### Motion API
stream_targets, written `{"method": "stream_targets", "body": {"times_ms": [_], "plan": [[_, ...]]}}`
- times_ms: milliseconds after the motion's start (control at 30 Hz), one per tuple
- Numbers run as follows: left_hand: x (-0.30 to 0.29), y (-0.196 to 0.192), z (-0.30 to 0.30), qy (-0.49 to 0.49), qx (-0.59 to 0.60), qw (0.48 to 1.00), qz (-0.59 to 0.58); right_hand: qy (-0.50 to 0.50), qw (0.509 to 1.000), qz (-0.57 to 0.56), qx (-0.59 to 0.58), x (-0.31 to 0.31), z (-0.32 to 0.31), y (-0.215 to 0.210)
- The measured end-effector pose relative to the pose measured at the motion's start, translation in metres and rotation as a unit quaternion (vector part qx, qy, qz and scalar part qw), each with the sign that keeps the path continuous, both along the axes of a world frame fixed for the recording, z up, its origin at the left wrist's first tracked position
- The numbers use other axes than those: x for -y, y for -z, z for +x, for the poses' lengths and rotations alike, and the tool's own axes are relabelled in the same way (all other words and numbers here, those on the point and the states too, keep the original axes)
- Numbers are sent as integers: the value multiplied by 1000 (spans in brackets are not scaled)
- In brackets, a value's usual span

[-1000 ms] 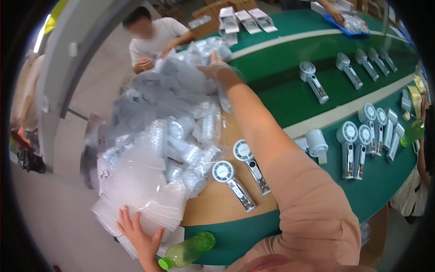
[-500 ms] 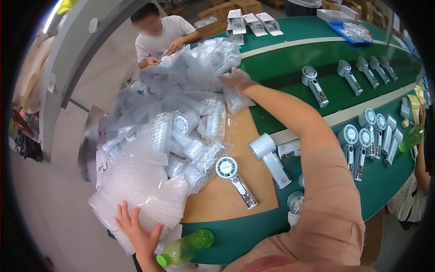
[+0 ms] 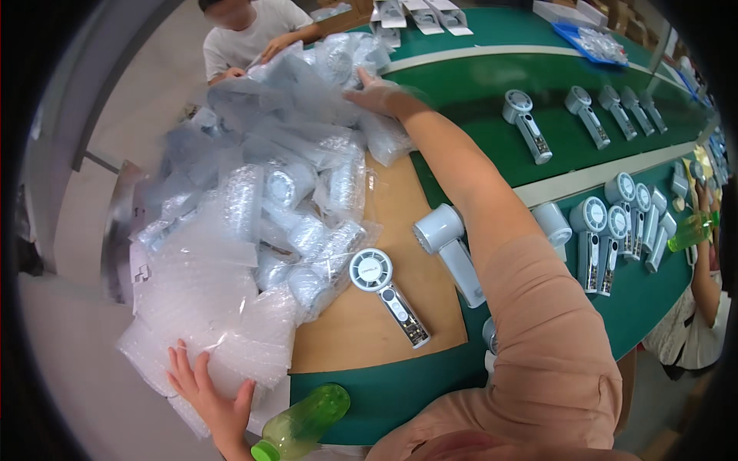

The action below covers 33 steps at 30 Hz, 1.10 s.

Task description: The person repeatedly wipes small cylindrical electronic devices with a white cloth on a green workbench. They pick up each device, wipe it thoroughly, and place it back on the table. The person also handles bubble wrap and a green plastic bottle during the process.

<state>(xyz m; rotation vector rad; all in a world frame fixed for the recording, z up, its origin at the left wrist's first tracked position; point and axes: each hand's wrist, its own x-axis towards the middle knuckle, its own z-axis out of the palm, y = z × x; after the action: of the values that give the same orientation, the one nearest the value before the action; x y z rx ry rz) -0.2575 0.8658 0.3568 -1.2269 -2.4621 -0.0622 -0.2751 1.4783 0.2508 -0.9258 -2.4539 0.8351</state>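
Note:
My left hand (image 3: 211,396) lies with spread fingers on a stack of flat bubble-wrap bags (image 3: 204,307) at the lower left. At the far end of a heap of bubble-wrapped handheld fans (image 3: 288,184), my right hand (image 3: 377,96) touches the wrapping, its visible fingers apart; part of it is blurred. An unwrapped light-blue handheld fan (image 3: 371,269) rests face up on the brown cardboard (image 3: 330,349), its handle toward me. Another fan (image 3: 440,228) lies on its side to the right, beside my right forearm.
A green bottle (image 3: 311,419) lies by my left wrist. On the green conveyor belt (image 3: 453,92) several fans lie in a row; more fans (image 3: 592,215) crowd the right side. A blue tray (image 3: 576,38) and white boxes (image 3: 423,15) sit farther back. A co-worker (image 3: 257,34) works beyond the heap.
The whole view has shifted, so most things appear farther left and higher. My right hand remains at the far end of the heap, and my left hand stays spread on the bags.

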Motion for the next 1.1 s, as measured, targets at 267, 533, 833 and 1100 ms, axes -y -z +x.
{"method": "stream_targets", "body": {"times_ms": [267,533,833,1100], "plan": [[-6,5,-10,27,12,999,32,115,965,222,78,-6,33,-22],[1,-2,4,12,10,999,46,-373,864,210,-266,199,58,-143],[-6,5,-3,17,-19,993,115,-300,920,153,-199,262,60,-149],[36,-119,-93,-56,-285,923,252,-400,839,282,-238,322,134,-200]]}}
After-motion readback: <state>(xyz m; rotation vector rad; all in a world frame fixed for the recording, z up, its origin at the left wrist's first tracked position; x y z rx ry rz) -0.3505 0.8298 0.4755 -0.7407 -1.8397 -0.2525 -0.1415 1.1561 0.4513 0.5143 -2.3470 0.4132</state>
